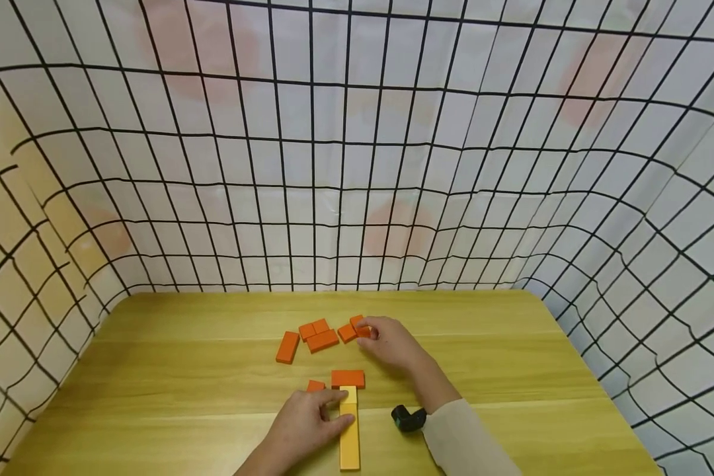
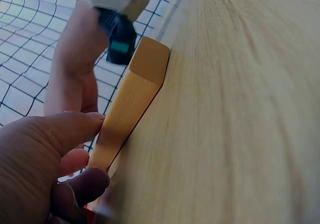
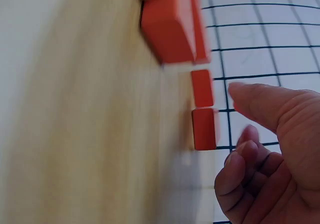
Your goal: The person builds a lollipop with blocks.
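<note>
In the head view, a long yellow block (image 1: 350, 446) lies lengthwise with a small yellow block (image 1: 348, 395) at its far end. An orange block (image 1: 348, 379) lies crosswise beyond them, making a T shape. My left hand (image 1: 302, 423) touches the yellow blocks from the left, index finger by the small one and thumb on the long one. Farther off, my right hand (image 1: 395, 344) hovers over small orange blocks (image 1: 347, 332), thumb and index finger apart around one (image 1: 363, 332). In the right wrist view, its thumb points toward the blocks, with other fingers bent.
Left of the right hand lies a group of orange blocks (image 1: 322, 340), with a single orange block (image 1: 287, 348) beside it. Another orange block (image 1: 316, 385) is partly behind the left hand. Black wire mesh (image 1: 345, 188) encloses the wooden table (image 1: 172, 370).
</note>
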`<state>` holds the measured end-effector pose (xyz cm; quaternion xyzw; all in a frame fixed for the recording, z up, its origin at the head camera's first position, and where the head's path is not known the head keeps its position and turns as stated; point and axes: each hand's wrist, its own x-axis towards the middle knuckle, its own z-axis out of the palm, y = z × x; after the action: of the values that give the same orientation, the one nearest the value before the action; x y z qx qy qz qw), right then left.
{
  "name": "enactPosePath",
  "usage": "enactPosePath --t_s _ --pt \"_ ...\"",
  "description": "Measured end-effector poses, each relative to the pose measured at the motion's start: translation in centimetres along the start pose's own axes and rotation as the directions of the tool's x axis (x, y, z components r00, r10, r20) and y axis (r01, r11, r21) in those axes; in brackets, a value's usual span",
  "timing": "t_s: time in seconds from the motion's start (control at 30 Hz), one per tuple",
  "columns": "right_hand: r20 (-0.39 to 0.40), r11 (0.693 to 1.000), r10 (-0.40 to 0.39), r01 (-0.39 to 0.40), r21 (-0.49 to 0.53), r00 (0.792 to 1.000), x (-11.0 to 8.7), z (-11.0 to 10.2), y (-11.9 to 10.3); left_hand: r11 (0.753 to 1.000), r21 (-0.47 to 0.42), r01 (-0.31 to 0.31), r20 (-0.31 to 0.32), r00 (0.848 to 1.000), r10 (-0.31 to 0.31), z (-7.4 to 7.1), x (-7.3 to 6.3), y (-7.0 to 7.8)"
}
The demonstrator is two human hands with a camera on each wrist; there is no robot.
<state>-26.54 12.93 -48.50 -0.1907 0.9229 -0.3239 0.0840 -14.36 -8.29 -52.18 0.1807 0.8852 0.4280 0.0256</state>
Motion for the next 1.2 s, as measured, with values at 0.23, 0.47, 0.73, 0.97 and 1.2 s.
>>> enactPosePath --t_s 0.23,0.47,0.73,0.97,1.2 --pt "0.073 0.981 -0.021 0.034 -0.189 0.997 2.1 -0.3 -0.7 1.0 -0.01 -0.002 -0.007 1.0 0.002 -0.1 0.1 -0.1" --pt "0.081 0.981 -0.027 0.042 -0.189 0.996 2.9 0.1 -0.4 1.0 0.007 -0.011 -0.021 1.0 0.011 0.0 0.1 0.0" --pt "0.065 0.994 -0.009 0.016 -0.108 0.998 2.4 0.9 0.0 1.0 0.007 0.014 -0.003 1.0 -0.014 -0.1 0.1 0.1" --pt "0.059 1.0 -0.001 0.001 0.0 0.998 1.0 1.3 -0.1 1.0 0.011 -0.009 -0.022 1.0 0.01 -0.1 0.1 0.1" --pt "0.05 0.998 -0.039 0.037 0.042 0.998 0.2 1.6 0.2 1.0 0.01 0.01 -0.006 1.0 -0.01 -0.1 0.1 0.2"
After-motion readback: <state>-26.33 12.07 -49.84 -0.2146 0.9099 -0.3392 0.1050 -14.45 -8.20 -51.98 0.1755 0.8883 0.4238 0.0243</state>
